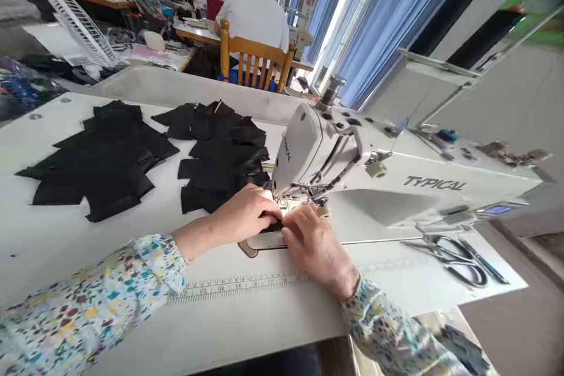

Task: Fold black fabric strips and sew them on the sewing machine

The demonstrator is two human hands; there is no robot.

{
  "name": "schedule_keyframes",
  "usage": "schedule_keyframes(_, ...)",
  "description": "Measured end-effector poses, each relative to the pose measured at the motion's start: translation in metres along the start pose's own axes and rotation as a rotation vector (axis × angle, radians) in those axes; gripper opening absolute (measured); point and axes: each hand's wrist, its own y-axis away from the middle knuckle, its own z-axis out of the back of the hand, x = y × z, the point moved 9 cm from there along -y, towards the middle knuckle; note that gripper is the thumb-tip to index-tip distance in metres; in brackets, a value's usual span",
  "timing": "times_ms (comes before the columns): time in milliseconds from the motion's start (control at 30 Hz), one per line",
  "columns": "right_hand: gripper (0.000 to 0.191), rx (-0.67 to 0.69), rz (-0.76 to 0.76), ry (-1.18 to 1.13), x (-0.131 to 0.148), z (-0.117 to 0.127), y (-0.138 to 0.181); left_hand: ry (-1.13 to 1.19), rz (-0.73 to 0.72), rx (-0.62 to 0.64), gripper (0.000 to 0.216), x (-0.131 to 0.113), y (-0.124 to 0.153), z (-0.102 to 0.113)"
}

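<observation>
at the far left of the tabletop [242, 332], the left pile [106, 158] of black pieces lies loosely overlapped, so a sweep of the left sleeve [110, 294] could drag some askew. the middle pile [224, 150] reaches close to the sewing machine [302, 141], and a stray corner might get caught in the stitching. the left hand's grip [249, 211] is closed, thumb and fingers pinching a small black piece [277, 225] at the near side of the needle area; if that hold slips, the seam may wander. the right hand's grip [308, 232] is bunched at the piece's right end, but i cannot tell how firmly it pinches; its fingertips are so near the needle area that feeding too far could bring a prick. farther right, the scissors [462, 261] lie well clear of both hands

for writing, the ruler strip [238, 286] on the near side shows numerals, 13, 14 and 15 among them; the machine's head and its long arm both read "typical"; the lit display [497, 210] at far right is too small to read
</observation>
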Motion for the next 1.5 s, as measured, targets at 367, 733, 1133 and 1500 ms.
schedule_keyframes(367,0.013,-0.066,-0.092,-0.004,-0.007,0.002,-0.004,0.046,-0.027,-0.032,0.028,-0.006,0.001,0.008)
schedule_keyframes(733,0.020,-0.058,-0.172,-0.124,-0.020,0.003,-0.003,0.029,-0.012,-0.030,0.022,0.004,-0.008,-0.006)
schedule_keyframes(1133,0.010,-0.080,-0.154,-0.015,-0.010,0.001,-0.001,-0.016,-0.093,-0.126,0.019,-0.007,-0.003,-0.002)
schedule_keyframes(1500,0.013,-0.092,-0.151,-0.040,-0.010,0.003,-0.001,-0.063,-0.112,-0.159,0.022,-0.011,0.000,0.000)
